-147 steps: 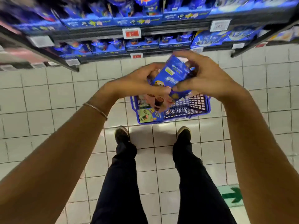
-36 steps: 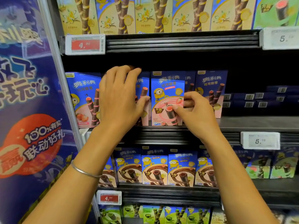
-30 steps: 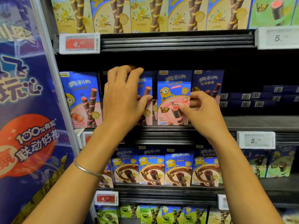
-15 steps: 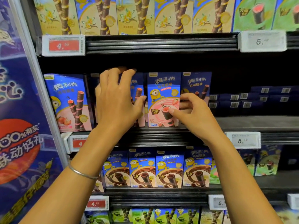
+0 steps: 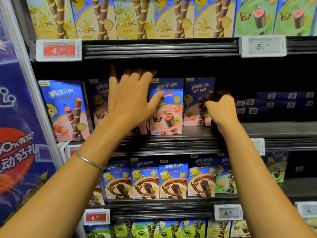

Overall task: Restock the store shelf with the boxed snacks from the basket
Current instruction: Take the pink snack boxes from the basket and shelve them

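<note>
The left hand (image 5: 130, 103) is reaching over the box row on the middle shelf (image 5: 188, 133). Its fingers are spread and straight, and its thumb is resting on the front of the pink-fronted box (image 5: 167, 115); it is gripping nothing. The right hand (image 5: 221, 109) is curling its fingers against the right edge of the neighbouring box (image 5: 195, 103); blur is preventing any finding on grip. Both boxes are standing upright, long axis vertical, fronts facing outward. Open shelf is showing right of that hand, before flat blue boxes (image 5: 274, 103).
</note>
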Demonstrator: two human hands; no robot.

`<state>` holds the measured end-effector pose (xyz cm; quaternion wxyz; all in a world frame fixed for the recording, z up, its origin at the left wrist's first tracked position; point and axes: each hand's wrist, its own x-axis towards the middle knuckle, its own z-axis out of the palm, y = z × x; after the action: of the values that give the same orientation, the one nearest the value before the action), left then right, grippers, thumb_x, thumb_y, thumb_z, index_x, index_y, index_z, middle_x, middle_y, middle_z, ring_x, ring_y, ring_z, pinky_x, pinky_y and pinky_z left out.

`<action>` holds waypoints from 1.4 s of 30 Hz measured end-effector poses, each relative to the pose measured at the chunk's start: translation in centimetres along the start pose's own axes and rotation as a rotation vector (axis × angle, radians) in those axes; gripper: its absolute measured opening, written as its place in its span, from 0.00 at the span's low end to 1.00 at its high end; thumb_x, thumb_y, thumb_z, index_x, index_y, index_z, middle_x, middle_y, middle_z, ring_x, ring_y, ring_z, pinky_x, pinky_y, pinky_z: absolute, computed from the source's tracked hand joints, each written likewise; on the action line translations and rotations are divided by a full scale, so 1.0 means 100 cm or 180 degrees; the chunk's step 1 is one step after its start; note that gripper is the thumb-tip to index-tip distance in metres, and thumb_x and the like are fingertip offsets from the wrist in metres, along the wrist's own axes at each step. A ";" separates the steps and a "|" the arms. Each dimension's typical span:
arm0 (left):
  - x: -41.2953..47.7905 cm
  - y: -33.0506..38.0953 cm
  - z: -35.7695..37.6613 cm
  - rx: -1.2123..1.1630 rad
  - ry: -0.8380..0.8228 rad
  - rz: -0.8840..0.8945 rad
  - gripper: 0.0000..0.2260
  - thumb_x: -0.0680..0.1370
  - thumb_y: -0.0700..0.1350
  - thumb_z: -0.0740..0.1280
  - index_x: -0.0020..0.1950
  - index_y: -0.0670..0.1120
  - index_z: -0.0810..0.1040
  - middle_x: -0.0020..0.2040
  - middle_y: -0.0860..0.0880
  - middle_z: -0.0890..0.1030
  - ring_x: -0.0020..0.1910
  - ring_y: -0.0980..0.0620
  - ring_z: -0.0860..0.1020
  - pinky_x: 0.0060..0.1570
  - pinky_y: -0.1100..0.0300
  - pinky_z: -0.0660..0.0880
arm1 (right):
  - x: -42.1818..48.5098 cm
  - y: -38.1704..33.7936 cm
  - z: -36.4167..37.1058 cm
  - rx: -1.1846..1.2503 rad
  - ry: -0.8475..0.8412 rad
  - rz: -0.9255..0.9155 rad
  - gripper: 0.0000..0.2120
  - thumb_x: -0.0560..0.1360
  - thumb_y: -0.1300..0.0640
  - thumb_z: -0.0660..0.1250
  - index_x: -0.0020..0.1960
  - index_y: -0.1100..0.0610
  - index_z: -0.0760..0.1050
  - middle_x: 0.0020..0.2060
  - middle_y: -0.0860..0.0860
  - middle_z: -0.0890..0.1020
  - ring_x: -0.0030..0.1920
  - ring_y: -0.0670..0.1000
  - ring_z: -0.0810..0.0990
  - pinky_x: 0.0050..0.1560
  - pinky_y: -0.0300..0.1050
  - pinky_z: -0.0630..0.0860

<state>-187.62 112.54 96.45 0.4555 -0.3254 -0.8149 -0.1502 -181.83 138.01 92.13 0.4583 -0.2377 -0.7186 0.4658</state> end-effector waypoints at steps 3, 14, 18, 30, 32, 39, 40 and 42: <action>0.003 -0.003 0.003 -0.0054 -0.0124 -0.0024 0.22 0.82 0.62 0.63 0.65 0.46 0.75 0.57 0.39 0.81 0.56 0.35 0.78 0.63 0.39 0.67 | 0.002 0.005 -0.003 0.0041 -0.0004 -0.0019 0.19 0.74 0.59 0.72 0.64 0.57 0.74 0.58 0.56 0.81 0.55 0.55 0.81 0.47 0.46 0.80; 0.002 -0.013 0.005 -0.0154 -0.0029 0.0125 0.21 0.82 0.60 0.65 0.65 0.46 0.75 0.57 0.41 0.81 0.58 0.36 0.77 0.59 0.39 0.68 | -0.039 -0.010 -0.009 0.0205 -0.0062 -0.0594 0.17 0.74 0.52 0.76 0.60 0.54 0.79 0.55 0.51 0.84 0.53 0.48 0.83 0.54 0.49 0.82; 0.003 -0.014 0.006 -0.0195 -0.0057 0.0125 0.22 0.82 0.61 0.64 0.67 0.46 0.75 0.58 0.42 0.81 0.59 0.36 0.77 0.60 0.40 0.67 | -0.045 -0.017 0.011 0.0083 -0.0086 -0.0629 0.17 0.73 0.51 0.77 0.58 0.56 0.79 0.55 0.52 0.83 0.53 0.50 0.82 0.55 0.50 0.80; 0.003 -0.009 0.006 -0.0136 -0.0093 0.0041 0.21 0.82 0.63 0.64 0.60 0.45 0.75 0.53 0.41 0.81 0.53 0.36 0.78 0.60 0.39 0.69 | -0.034 -0.010 0.020 0.0660 -0.0488 -0.0209 0.07 0.78 0.53 0.68 0.54 0.52 0.81 0.50 0.52 0.85 0.51 0.52 0.85 0.52 0.56 0.84; 0.004 -0.009 0.005 -0.0160 -0.0125 0.0033 0.21 0.82 0.63 0.63 0.60 0.45 0.75 0.53 0.41 0.81 0.53 0.36 0.78 0.61 0.39 0.69 | -0.022 -0.011 0.016 0.0524 -0.0194 -0.0173 0.09 0.76 0.55 0.68 0.56 0.54 0.81 0.51 0.53 0.84 0.52 0.53 0.84 0.51 0.53 0.84; 0.005 -0.006 0.001 -0.0153 -0.0227 -0.0039 0.23 0.81 0.66 0.63 0.59 0.46 0.75 0.52 0.42 0.81 0.52 0.37 0.79 0.62 0.39 0.69 | 0.030 -0.012 0.016 -0.0194 -0.0163 -0.0076 0.16 0.80 0.58 0.68 0.66 0.60 0.76 0.61 0.57 0.80 0.59 0.57 0.79 0.54 0.45 0.74; 0.005 -0.005 0.001 -0.0165 -0.0229 -0.0043 0.23 0.81 0.66 0.63 0.59 0.46 0.75 0.52 0.42 0.81 0.52 0.37 0.79 0.62 0.39 0.68 | 0.033 -0.011 0.019 -0.0191 -0.0330 -0.0028 0.16 0.80 0.58 0.69 0.66 0.61 0.76 0.60 0.55 0.80 0.58 0.55 0.78 0.51 0.43 0.72; 0.005 -0.005 0.001 -0.0183 -0.0227 -0.0058 0.23 0.80 0.65 0.65 0.60 0.46 0.76 0.52 0.41 0.81 0.52 0.36 0.79 0.63 0.38 0.68 | 0.036 -0.011 0.022 -0.0171 -0.0582 0.0062 0.18 0.79 0.57 0.71 0.67 0.60 0.76 0.57 0.52 0.79 0.54 0.52 0.76 0.50 0.41 0.70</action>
<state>-188.23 112.45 96.83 0.4152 -0.3361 -0.8289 -0.1660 -185.33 139.28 94.31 0.3797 -0.2133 -0.7674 0.4706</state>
